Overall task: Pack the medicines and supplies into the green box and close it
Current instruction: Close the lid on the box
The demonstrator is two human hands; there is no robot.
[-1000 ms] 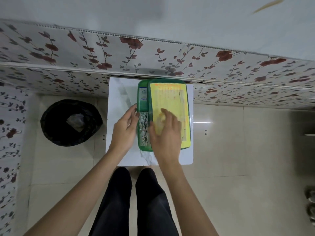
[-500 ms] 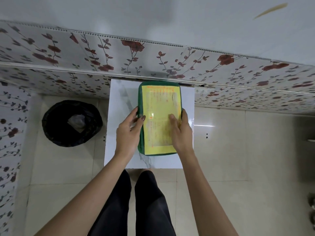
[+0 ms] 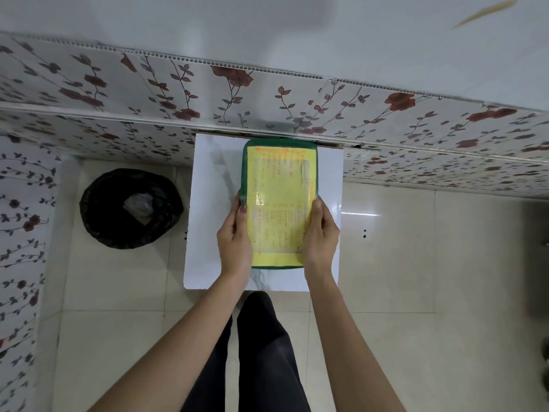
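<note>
The green box (image 3: 245,171) lies on the small white table (image 3: 211,185), its lid down and covered by a yellow sheet with orange writing (image 3: 280,185). No contents show. My left hand (image 3: 234,236) clasps the box's near left edge, thumb resting on the lid. My right hand (image 3: 320,233) clasps the near right edge, thumb on the lid too.
A black bin (image 3: 130,208) with a liner stands on the tiled floor to the left of the table. The flowered wall panel (image 3: 267,93) runs right behind the table. My legs (image 3: 261,337) are under the table's near edge.
The lid swung from half open to fully down over the box. My right hand slid from the lid's top to the right edge; my left hand closed onto the left edge.
</note>
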